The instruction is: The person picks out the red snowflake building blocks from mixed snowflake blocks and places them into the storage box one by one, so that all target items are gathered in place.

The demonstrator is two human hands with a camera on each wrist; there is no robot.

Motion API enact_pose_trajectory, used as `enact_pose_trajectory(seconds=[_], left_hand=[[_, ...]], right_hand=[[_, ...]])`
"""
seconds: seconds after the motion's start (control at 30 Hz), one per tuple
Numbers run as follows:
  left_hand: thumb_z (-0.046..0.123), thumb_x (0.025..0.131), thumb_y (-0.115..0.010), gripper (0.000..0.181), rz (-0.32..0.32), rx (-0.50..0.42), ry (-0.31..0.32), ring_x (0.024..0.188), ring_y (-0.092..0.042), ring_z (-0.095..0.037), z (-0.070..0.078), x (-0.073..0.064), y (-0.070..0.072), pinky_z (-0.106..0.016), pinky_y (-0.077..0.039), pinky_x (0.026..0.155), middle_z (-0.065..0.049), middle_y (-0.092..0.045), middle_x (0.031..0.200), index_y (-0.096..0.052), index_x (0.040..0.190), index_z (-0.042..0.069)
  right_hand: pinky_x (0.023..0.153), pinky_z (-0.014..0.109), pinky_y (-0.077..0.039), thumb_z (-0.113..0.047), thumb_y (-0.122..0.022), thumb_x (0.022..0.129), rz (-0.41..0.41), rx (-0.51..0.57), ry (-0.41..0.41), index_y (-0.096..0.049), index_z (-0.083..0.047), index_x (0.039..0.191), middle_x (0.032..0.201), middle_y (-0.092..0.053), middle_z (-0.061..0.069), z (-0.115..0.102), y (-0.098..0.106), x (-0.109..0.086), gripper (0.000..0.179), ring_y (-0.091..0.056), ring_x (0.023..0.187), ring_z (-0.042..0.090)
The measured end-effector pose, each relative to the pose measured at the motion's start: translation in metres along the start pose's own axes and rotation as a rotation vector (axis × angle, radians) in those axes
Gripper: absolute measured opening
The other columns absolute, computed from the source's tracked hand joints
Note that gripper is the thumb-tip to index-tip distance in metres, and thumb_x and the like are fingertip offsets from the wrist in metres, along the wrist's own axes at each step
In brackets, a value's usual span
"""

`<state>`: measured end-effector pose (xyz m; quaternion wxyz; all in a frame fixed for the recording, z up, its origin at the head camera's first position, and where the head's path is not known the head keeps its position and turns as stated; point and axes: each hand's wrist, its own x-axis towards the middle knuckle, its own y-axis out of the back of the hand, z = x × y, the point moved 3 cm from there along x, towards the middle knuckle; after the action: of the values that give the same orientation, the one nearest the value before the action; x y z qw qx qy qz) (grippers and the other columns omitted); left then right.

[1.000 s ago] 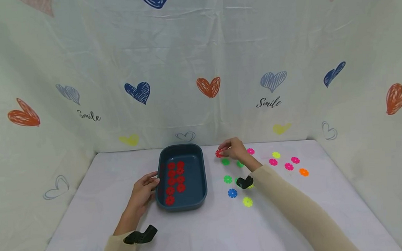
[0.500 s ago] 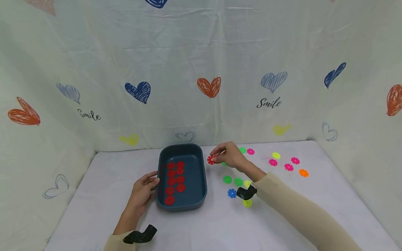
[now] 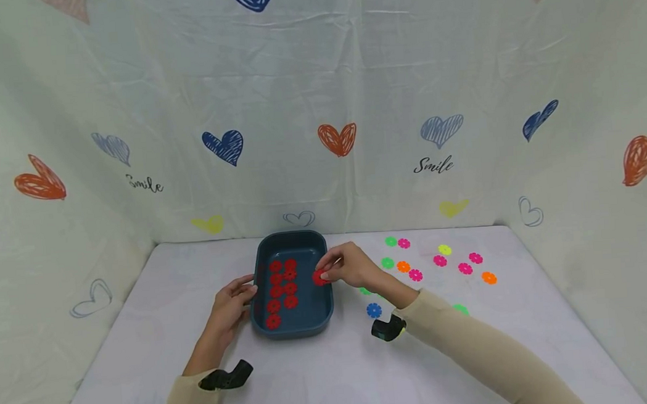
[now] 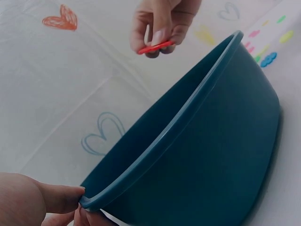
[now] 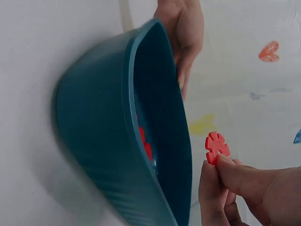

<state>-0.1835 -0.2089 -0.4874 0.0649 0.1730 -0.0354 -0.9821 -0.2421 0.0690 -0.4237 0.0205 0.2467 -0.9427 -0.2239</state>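
A deep blue plastic tub (image 3: 303, 317) stands left of the table's middle, with several red notched discs (image 3: 276, 291) lying in rows on its floor. My left hand (image 3: 230, 306) grips the tub's left rim, thumb on top and fingers beneath it in the left wrist view. Above the tub's right side, my right hand (image 3: 354, 269) pinches one red notched disc (image 5: 216, 147) between thumb and fingers. In the right wrist view this flower-like disc is tilted up, apart from the tub wall (image 5: 99, 99).
Loose discs lie on the white table to the right: a blue disc (image 3: 374, 311), an orange disc (image 3: 489, 278), several pink ones and several green ones. A yellow disc (image 3: 444, 249) lies near the back edge. A white curtain with printed hearts rises behind the table.
My right hand has carried the red disc leftward from the table's back to over the tub's right side. Discs once behind that hand now show. My left hand and the tub stay put.
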Motion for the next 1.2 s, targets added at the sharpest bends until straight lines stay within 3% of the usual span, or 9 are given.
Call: enact_pose_trajectory(seconds=[0.33, 0.57, 0.9, 1.1, 1.2], left_hand=[[0.01, 0.108, -0.058, 0.044, 0.003, -0.007, -0.007, 0.086, -0.061, -0.008, 0.0, 0.002, 0.001, -0.022, -0.05, 0.066, 0.001, -0.061, 0.106, -0.052, 0.151, 0.0], [0.01, 0.109, -0.058, 0.045, -0.004, -0.024, -0.015, 0.086, -0.062, -0.007, 0.001, 0.001, 0.001, -0.022, -0.052, 0.068, 0.002, -0.06, 0.105, -0.05, 0.152, -0.002], [0.01, 0.109, -0.059, 0.047, -0.002, -0.029, -0.014, 0.088, -0.06, -0.01, 0.0, -0.001, -0.001, -0.023, -0.052, 0.069, -0.002, -0.059, 0.109, -0.049, 0.152, -0.002], [0.009, 0.108, -0.058, 0.046, 0.01, -0.027, -0.015, 0.089, -0.06, -0.01, -0.001, -0.001, -0.001, -0.023, -0.053, 0.069, -0.003, -0.061, 0.11, -0.05, 0.152, -0.003], [0.009, 0.108, -0.058, 0.046, 0.009, -0.027, -0.019, 0.089, -0.06, -0.01, 0.0, 0.0, -0.001, -0.024, -0.053, 0.069, -0.003, -0.061, 0.11, -0.05, 0.152, -0.003]], right_hand=[[0.074, 0.028, -0.061, 0.005, -0.079, 0.091, -0.11, -0.032, 0.048, -0.079, 0.004, 0.105, 0.09, -0.077, 0.009, -0.013, -0.02, 0.005, 0.014, -0.07, 0.075, 0.01], [0.075, 0.033, -0.062, 0.006, -0.079, 0.09, -0.188, -0.042, 0.052, -0.079, 0.005, 0.105, 0.087, -0.073, 0.008, -0.019, -0.033, 0.015, 0.015, -0.068, 0.072, 0.009], [0.076, 0.029, -0.062, 0.013, -0.075, 0.09, -0.36, -0.047, 0.057, -0.078, 0.008, 0.104, 0.089, -0.076, 0.011, -0.028, -0.049, 0.03, 0.015, -0.07, 0.074, 0.008], [0.079, 0.035, -0.063, 0.012, -0.075, 0.09, -0.44, -0.094, 0.049, -0.077, 0.008, 0.103, 0.085, -0.075, 0.011, -0.029, -0.054, 0.04, 0.014, -0.068, 0.072, 0.008], [0.078, 0.032, -0.062, 0.011, -0.076, 0.09, -0.474, -0.123, 0.046, -0.077, 0.008, 0.104, 0.084, -0.075, 0.01, -0.027, -0.055, 0.047, 0.014, -0.068, 0.071, 0.007]])
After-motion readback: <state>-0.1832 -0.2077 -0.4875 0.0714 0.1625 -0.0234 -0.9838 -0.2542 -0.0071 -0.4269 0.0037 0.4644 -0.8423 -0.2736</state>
